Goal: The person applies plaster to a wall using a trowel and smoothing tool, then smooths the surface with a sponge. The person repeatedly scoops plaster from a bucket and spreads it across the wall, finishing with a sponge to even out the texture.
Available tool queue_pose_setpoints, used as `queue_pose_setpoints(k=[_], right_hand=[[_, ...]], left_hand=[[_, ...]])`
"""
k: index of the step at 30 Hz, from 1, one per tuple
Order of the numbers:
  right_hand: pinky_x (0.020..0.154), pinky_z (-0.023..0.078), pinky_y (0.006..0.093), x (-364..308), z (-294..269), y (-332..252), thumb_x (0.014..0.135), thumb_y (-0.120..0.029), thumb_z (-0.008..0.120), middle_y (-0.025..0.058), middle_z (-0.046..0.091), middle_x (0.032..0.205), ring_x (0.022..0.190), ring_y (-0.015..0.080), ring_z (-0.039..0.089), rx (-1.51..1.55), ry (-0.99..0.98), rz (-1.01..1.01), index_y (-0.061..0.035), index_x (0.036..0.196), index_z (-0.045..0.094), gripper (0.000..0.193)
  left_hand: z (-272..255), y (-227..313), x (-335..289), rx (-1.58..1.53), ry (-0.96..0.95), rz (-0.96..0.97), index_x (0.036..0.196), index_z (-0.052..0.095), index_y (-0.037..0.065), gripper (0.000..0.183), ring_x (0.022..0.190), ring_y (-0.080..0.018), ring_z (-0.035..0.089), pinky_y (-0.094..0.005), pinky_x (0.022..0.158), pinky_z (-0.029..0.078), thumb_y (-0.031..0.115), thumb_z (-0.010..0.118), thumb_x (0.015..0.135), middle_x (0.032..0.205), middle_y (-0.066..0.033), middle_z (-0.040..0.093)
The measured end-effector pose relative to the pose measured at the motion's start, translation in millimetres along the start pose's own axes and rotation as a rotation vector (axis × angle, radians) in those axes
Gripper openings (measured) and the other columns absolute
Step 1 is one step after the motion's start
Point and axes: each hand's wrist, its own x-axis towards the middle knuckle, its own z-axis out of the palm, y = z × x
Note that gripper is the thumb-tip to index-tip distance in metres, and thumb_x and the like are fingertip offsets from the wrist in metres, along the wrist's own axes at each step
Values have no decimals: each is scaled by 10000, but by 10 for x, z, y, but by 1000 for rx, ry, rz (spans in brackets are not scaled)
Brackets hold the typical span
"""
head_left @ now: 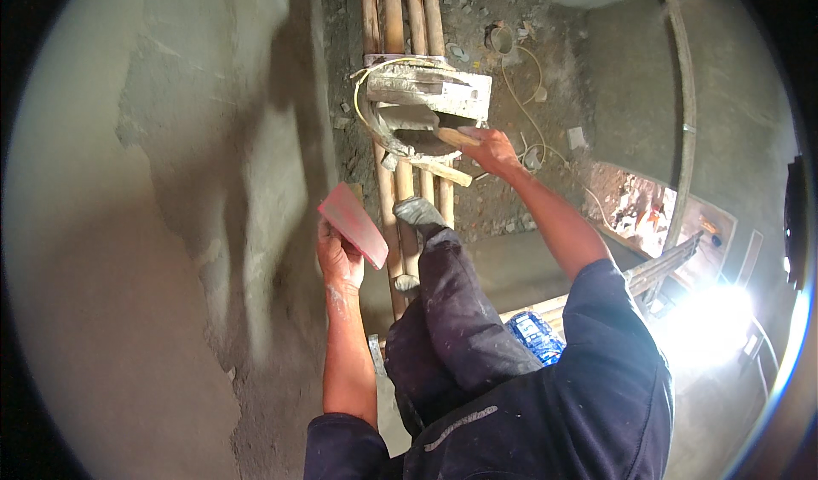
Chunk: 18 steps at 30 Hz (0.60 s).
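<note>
My left hand (339, 257) grips a flat pinkish-red plastering float (354, 222), raised near the plastered wall with its face tilted. Its handle is hidden behind the board. Ahead, my right hand (492, 152) is closed around the wooden handle of a trowel (458, 136). The trowel's blade reaches into a mortar-crusted bucket (382, 132), and part of the blade cannot be made out there. A whitish, caked block (430, 88) lies across the far side of the bucket. Against its near side rests a short wooden piece (443, 171).
Bamboo poles (394, 20) run lengthwise under the bucket and my feet. On the left rises a wall (162, 224) with patchy wet plaster. Rubble and a pale hose (511, 88) lie on the floor below. A pole (684, 96) leans at right, near a glaring light (703, 326).
</note>
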Motion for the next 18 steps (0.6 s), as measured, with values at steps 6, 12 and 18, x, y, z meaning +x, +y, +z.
queue_pose_setpoints(k=[6, 12, 18], right_hand=[[869, 500, 334, -486, -60, 344, 833, -402, 664, 153, 675, 1142, 985, 206, 652, 250, 19, -102, -73, 1287, 592, 565], [926, 478, 363, -1280, -58, -91, 825, -344, 707, 147, 635, 1222, 1080, 205, 609, 560, 5, 29, -41, 1353, 519, 638], [911, 463, 327, -1514, 86, -340, 779, -130, 737, 127, 608, 1134, 1050, 215, 589, 470, 165, -295, -12, 1299, 526, 574]], left_hand=[[-23, -153, 248, -67, -115, -63, 1237, 558, 100, 322, 962, -155, 628, -356, 864, 524, 287, 552, 976, 1128, -27, 625], [257, -311, 703, -390, -197, -165, 1258, 538, 28, 356, 1067, -240, 621, -415, 963, 508, 211, 577, 956, 1171, -93, 633], [729, -150, 750, -400, -354, -210, 1215, 552, 27, 316, 1023, -241, 633, -399, 923, 523, 197, 570, 950, 1151, -103, 634]])
